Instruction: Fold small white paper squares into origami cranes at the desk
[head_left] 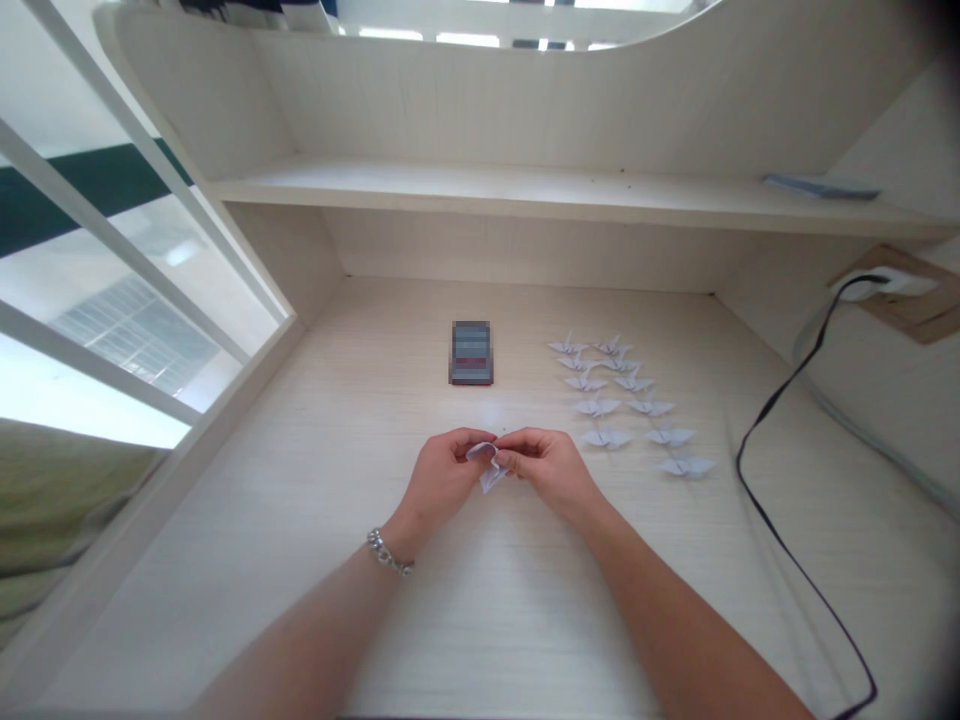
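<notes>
A small piece of folded white paper [491, 474] is pinched between my two hands, just above the light wooden desk. My left hand [448, 470] grips its left side, and a metal chain bracelet [389, 553] circles that wrist. On the paper's right side, my right hand [551, 467] closes thumb and fingers on it. The fingertips partly hide the paper's folds. To the right of my hands, several white origami cranes [598, 408] with spread wings stand in two slanting columns.
Beyond my hands lies a dark phone-like rectangle [471, 353], its face blurred. A black cord [766, 520] runs from the wall socket [904, 283] down the desk's right side. A shelf [525, 190] spans the back, and white bars [112, 215] stand at the left.
</notes>
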